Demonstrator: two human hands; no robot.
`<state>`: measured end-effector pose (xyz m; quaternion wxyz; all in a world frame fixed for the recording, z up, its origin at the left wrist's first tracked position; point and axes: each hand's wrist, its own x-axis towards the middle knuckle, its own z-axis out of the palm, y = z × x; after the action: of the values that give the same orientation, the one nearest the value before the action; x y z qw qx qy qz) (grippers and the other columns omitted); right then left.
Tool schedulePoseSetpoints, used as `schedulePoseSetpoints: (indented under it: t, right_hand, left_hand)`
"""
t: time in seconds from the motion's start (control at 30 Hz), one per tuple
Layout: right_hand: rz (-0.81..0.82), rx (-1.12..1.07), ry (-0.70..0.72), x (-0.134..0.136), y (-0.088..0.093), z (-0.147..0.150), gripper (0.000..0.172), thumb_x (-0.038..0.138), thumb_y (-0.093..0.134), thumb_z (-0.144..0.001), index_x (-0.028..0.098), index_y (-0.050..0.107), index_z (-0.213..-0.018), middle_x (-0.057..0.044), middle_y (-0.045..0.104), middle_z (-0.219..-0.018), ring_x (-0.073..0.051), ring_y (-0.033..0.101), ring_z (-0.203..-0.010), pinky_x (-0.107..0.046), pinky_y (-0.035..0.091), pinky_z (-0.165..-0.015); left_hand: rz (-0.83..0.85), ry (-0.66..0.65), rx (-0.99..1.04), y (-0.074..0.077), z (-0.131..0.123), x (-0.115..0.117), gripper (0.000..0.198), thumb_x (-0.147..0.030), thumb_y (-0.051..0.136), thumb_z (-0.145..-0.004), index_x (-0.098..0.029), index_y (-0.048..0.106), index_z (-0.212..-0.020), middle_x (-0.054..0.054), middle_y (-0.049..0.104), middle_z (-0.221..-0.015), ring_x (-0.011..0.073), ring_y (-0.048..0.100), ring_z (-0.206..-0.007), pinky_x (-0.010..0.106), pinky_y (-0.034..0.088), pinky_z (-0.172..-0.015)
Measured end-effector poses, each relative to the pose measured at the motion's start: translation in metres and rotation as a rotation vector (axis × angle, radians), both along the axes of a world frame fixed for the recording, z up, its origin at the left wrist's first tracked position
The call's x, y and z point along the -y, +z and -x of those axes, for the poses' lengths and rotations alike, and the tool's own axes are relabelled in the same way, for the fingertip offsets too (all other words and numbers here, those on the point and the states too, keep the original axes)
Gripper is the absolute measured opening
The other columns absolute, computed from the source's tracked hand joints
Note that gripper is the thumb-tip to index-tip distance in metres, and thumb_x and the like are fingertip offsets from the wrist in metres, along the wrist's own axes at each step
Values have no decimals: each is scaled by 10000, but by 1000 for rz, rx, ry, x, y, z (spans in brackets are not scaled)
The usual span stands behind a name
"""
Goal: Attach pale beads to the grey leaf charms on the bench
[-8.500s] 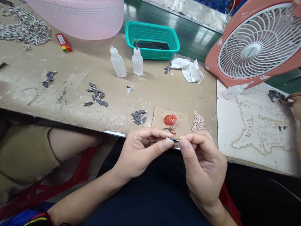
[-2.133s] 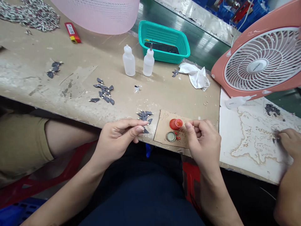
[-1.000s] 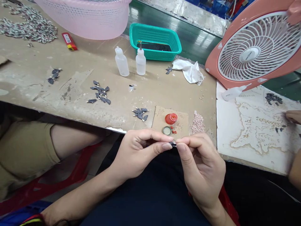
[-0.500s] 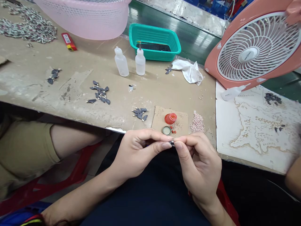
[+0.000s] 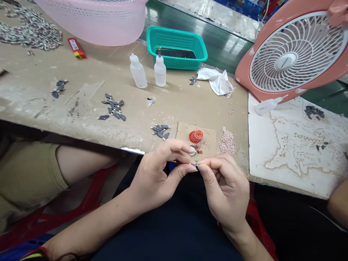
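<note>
Just off the table's front edge, my left hand pinches a small dark grey piece with a pale tip between its thumb and a bent finger, the index finger lifted above. My right hand grips the other end of the same piece with thumb and index finger. The fingers hide much of it. Beyond my fingertips, on a cardboard square, are a red cup, a bottle cap partly behind my left index finger, and a few red bits. A pile of tiny pinkish beads lies to the right.
Similar grey pieces lie in clusters across the table. Two squeeze bottles, a green basket, a pink basket and a white cloth are farther back. A fan stands right; another person's leg is left.
My left index finger has lifted away from the grey piece, showing more of it. Both hands have shifted slightly left, and the whole view has moved a little.
</note>
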<state>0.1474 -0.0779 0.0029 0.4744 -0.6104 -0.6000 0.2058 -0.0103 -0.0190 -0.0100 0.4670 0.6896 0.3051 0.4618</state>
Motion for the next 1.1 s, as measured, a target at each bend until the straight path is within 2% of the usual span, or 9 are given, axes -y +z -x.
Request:
schedulePoseSetpoints:
  t: [0.13,0.3,0.5,0.6,0.8,1.0,1.1]
  right_hand:
    - [12,-31,15,1,-2,1,105,128,636,-890,222,672,-862,29,608,-789,-93,556,-679,-227,439,-561]
    - [-6,-18,10,1,-11,2,99,126,630,-888,208,680,-863,15,624,-775,-107,564,-674,-240,442,-559]
    - [46,-92,30,5,-19,-5,151,162,650,-888,257,735,-969,14,647,-787,-118,585,-663,-256,477,-571]
    - [52,-112,13,7,-20,-9,184,166,651,-887,272,737,-1010,20,630,-774,-117,562,-649,-260,480,-574]
    - [19,-65,-9,7,-21,-10,143,143,650,-878,247,717,-950,17,625,-774,-117,558,-645,-258,478,-564]
    - [-19,-13,22,6,-23,-7,152,101,624,-880,223,686,-945,2,649,-809,-117,587,-672,-256,486,-571]
    - [-4,-4,46,5,-23,-6,155,113,620,-889,223,693,-971,2,654,-813,-113,578,-659,-256,485,-570]
  left_hand:
    - [-116,-34,-77,2,2,-3,389,4,650,-853,-238,537,-1136,-5,691,-977,103,710,-840,186,576,-794]
    - [-240,-34,-153,-1,1,-6,351,11,648,-840,-221,544,-1082,-2,697,-935,104,706,-798,174,568,-740]
    - [-121,-49,-70,-9,-2,-7,298,-16,661,-851,-213,590,-1064,6,737,-870,146,750,-794,215,610,-748]
    - [-97,-21,-43,-10,-2,-7,283,-29,681,-850,-206,601,-1056,20,741,-912,146,756,-800,213,620,-762]
    - [-156,-10,-49,-12,-2,-7,326,-31,696,-838,-217,611,-1093,11,751,-913,143,755,-797,211,614,-767]
    - [-248,-8,-159,-11,-2,-6,290,-10,678,-830,-214,609,-1026,5,749,-907,132,725,-792,213,579,-751]
    - [-227,-29,-210,-11,0,-7,280,-17,677,-830,-223,633,-1015,-7,752,-905,133,721,-788,216,574,-756]
